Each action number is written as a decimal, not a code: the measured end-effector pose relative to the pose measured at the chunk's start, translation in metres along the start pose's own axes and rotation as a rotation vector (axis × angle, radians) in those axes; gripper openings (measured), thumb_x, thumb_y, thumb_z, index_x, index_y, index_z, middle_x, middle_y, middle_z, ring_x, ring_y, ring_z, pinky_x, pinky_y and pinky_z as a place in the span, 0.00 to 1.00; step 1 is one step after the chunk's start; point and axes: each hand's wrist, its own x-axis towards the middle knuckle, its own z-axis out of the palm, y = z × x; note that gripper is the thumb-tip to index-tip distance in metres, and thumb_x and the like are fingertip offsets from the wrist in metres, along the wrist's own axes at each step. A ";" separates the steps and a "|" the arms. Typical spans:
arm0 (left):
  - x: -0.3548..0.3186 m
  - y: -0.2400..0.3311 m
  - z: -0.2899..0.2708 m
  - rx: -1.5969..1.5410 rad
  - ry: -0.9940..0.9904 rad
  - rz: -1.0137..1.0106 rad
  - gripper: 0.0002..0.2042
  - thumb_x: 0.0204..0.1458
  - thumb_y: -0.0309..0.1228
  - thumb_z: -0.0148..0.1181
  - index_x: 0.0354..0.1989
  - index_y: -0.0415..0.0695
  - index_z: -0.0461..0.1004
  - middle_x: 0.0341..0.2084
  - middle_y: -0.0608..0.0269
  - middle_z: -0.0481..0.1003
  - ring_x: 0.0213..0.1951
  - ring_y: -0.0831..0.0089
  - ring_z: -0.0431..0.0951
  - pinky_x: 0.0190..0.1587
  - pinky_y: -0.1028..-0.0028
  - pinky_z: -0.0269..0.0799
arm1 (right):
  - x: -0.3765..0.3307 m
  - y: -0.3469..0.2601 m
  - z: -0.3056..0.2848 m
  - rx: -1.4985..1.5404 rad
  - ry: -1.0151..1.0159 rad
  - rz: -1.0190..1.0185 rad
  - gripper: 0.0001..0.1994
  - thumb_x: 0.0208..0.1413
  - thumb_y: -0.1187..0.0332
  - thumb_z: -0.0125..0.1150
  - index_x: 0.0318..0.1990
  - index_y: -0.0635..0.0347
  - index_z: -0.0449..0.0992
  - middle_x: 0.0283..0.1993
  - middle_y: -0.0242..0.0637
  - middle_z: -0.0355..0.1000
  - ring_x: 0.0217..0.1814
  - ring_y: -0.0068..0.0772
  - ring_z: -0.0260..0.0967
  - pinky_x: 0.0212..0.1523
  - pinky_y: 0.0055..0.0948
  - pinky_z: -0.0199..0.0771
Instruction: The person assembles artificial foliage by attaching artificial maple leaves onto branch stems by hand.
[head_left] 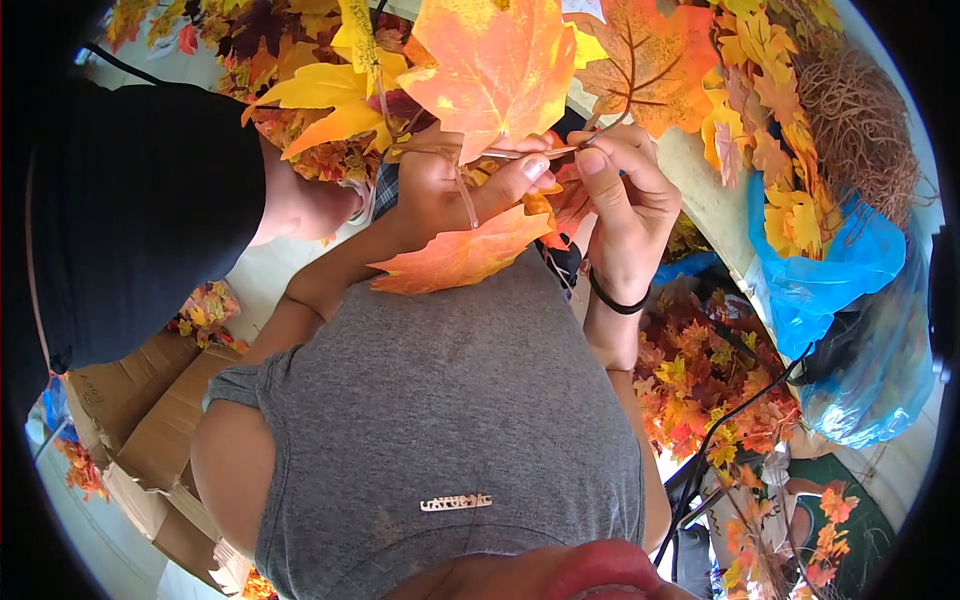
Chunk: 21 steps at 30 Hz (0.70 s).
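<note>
A cardboard box (140, 420) sits low at my left beside a person in black (130, 220). My left hand (450, 185) pinches an orange leaf (500, 70) by its stem, my right hand (625, 200) gripping the same stem, close against heaped leaves (720, 370). A blue bag (830, 270) crowds the table edge (700, 190) at right.

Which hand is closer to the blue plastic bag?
The right hand. It pinches a leaf stem just left of the blue plastic bag, with a gap between them. The left hand holds the orange leaf sprig farther left, beyond the right hand.
</note>
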 end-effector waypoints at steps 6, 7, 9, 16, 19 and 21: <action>-0.003 0.001 0.005 0.074 0.031 -0.002 0.06 0.38 0.21 0.49 0.27 0.32 0.66 0.23 0.56 0.69 0.26 0.75 0.70 0.28 0.80 0.68 | -0.001 -0.001 0.000 0.050 -0.009 0.006 0.05 0.34 0.75 0.55 0.24 0.61 0.70 0.22 0.29 0.63 0.27 0.19 0.51 0.30 0.16 0.50; -0.003 0.005 0.005 0.075 0.005 -0.025 0.06 0.38 0.21 0.49 0.27 0.33 0.66 0.23 0.57 0.69 0.26 0.75 0.69 0.29 0.80 0.68 | -0.001 0.000 -0.001 0.041 -0.046 0.014 0.05 0.34 0.76 0.55 0.24 0.61 0.70 0.22 0.29 0.63 0.28 0.19 0.52 0.30 0.16 0.50; -0.004 -0.001 0.001 0.131 -0.057 -0.006 0.06 0.39 0.21 0.48 0.28 0.33 0.66 0.24 0.57 0.69 0.27 0.76 0.69 0.29 0.81 0.67 | -0.004 -0.003 -0.002 0.159 -0.073 0.094 0.04 0.34 0.77 0.55 0.23 0.62 0.70 0.24 0.29 0.64 0.29 0.19 0.53 0.30 0.17 0.50; -0.002 -0.003 -0.003 0.244 -0.185 0.169 0.08 0.37 0.22 0.50 0.29 0.34 0.66 0.27 0.59 0.68 0.29 0.75 0.68 0.31 0.79 0.64 | -0.008 -0.011 -0.011 -0.016 -0.185 0.176 0.08 0.29 0.75 0.59 0.23 0.59 0.71 0.29 0.30 0.66 0.33 0.21 0.55 0.35 0.21 0.53; -0.007 -0.013 -0.008 0.294 -0.191 0.180 0.09 0.37 0.23 0.51 0.30 0.37 0.66 0.26 0.58 0.67 0.29 0.71 0.68 0.30 0.78 0.63 | -0.008 -0.018 -0.008 0.003 -0.117 0.270 0.09 0.26 0.73 0.60 0.23 0.58 0.72 0.29 0.30 0.66 0.34 0.22 0.55 0.36 0.21 0.53; -0.008 -0.015 -0.009 0.303 -0.167 0.275 0.09 0.37 0.24 0.51 0.30 0.38 0.66 0.26 0.58 0.67 0.29 0.70 0.68 0.29 0.78 0.63 | -0.008 -0.015 -0.008 -0.014 -0.163 0.188 0.09 0.27 0.74 0.60 0.23 0.59 0.72 0.30 0.31 0.66 0.32 0.23 0.56 0.35 0.21 0.53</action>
